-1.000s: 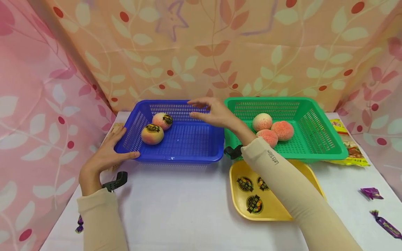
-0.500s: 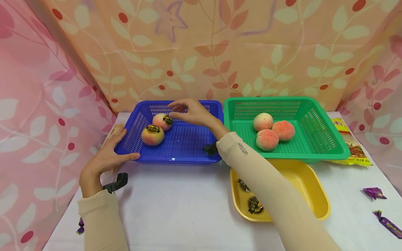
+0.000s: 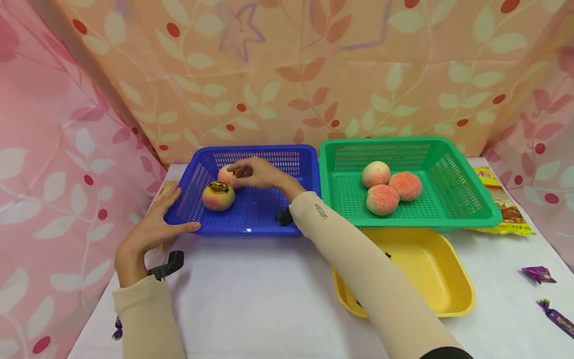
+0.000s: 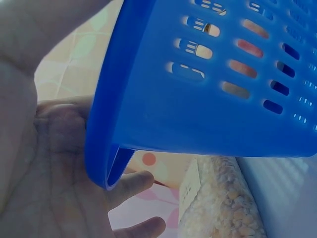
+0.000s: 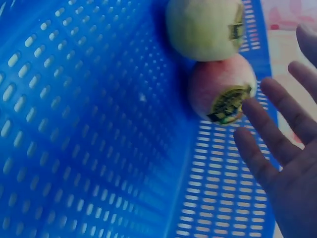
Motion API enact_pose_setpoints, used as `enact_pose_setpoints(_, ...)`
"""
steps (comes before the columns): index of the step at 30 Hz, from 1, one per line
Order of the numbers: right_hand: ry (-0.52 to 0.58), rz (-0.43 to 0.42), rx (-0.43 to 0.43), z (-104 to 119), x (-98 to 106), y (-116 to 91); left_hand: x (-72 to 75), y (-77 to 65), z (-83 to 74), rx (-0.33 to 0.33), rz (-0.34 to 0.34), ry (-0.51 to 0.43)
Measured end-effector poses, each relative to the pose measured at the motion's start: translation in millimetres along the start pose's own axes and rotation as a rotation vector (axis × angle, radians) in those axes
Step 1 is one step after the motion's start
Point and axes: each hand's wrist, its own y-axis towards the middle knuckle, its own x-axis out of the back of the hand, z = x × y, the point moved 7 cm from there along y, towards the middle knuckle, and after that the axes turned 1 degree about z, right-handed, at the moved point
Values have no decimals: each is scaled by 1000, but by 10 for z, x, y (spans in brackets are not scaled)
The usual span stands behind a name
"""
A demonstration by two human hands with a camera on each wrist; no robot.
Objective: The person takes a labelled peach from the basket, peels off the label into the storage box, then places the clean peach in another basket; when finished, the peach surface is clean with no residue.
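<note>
In the head view, two peaches with dark round stickers lie at the left of a blue basket [image 3: 264,231]. My right hand [image 3: 260,173] reaches in over the farther peach [image 3: 225,173], partly covering it. In the right wrist view that hand's fingers are spread, fingertips right at the pinkish peach [image 5: 215,82] and its black and gold sticker [image 5: 230,105]. The nearer, yellower peach [image 3: 218,197] sits beside it. My left hand [image 3: 154,227] rests against the basket's left front corner, thumb along the front rim. In the left wrist view its palm meets the rim [image 4: 101,124], fingers extended.
A green basket [image 3: 414,223] with three fuzzy pink peaches [image 3: 382,199] adjoins on the right. Before it stands a yellow tray [image 3: 430,271], partly behind my right sleeve. A yellow packet [image 3: 513,215] and purple-wrapped candies [image 3: 539,274] lie right. A clear bag [image 4: 223,203] is beneath my left hand.
My right hand has moved left and lower, from the blue basket's right side to the farther stickered peach. My left hand stays at the basket's corner.
</note>
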Motion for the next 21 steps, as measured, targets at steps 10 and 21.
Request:
enact_pose_setpoints(10, 8, 212, -6, 38, -382, 200, 1, -24, 30, 3, -6, -11)
enact_pose_setpoints(21, -78, 270, -52, 41, -505, 283, 0, -27, -10, 20, -6, -3)
